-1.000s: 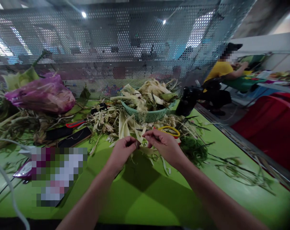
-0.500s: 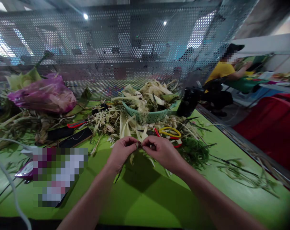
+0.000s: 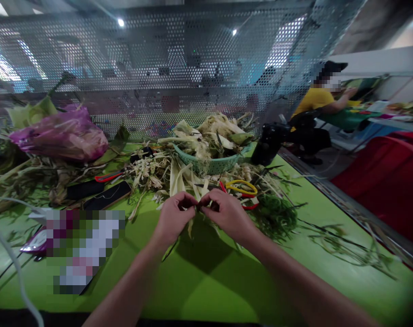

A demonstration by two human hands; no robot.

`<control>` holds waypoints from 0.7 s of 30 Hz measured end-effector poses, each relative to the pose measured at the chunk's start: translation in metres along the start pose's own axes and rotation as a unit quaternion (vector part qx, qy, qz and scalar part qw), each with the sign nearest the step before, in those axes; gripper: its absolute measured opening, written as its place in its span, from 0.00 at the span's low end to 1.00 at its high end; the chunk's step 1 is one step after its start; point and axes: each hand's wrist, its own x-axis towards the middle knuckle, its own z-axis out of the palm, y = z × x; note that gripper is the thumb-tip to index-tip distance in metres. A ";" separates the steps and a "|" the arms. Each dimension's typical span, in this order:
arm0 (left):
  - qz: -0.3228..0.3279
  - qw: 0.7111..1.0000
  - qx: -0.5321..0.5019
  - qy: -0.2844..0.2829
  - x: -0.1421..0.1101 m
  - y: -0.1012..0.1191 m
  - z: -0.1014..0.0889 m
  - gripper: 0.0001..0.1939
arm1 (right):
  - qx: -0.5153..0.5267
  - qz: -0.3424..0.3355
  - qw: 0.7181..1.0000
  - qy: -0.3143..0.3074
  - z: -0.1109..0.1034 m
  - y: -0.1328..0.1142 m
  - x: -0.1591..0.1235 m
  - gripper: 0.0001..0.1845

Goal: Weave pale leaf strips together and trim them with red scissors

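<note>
My left hand (image 3: pixel 176 218) and my right hand (image 3: pixel 228 215) meet above the table, thumb and fingertips of each pinched. Between the fingertips is a thin husk strip (image 3: pixel 190 228), its pale end dangling below; most of it is hidden by my fingers. A thin dark stem (image 3: pixel 170 251) shows below my left hand. Behind my hands lie broad pale corn husks (image 3: pixel 177 179). Close beyond my right hand are scissors with yellow and red handles (image 3: pixel 242 186). A tangle of green fibres (image 3: pixel 277 218) lies to the right of it.
A green basket (image 3: pixel 209 165) heaped with dry husks stands behind. A black bottle-like object (image 3: pixel 266 144) is to its right. Left are a purple plastic bag (image 3: pixel 58 136), red-handled pliers (image 3: pixel 109 176), a dark phone (image 3: pixel 108 196) and a white cable (image 3: pixel 17 259). Another person in yellow (image 3: pixel 315 101) sits at right.
My fingers have shifted slightly at the pinch, with my right hand a little higher and more bent. The dangling strip end shows lower. The other person's hands have moved slightly.
</note>
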 end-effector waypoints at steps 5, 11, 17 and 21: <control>0.050 0.995 0.080 0.028 -0.001 -0.001 0.002 0.10 | -0.029 -0.008 0.999 0.015 0.002 -0.003 -0.001 0.06; 0.120 0.972 0.190 0.066 -0.005 0.001 0.003 0.11 | 0.008 -0.003 1.000 0.014 0.003 -0.001 -0.001 0.06; 0.150 0.967 0.199 0.056 -0.006 0.003 0.001 0.10 | 0.068 0.037 0.997 0.013 0.004 0.005 0.002 0.08; 0.158 0.970 0.180 0.047 -0.005 0.003 0.001 0.10 | 0.077 0.029 0.997 0.007 0.004 0.005 0.004 0.10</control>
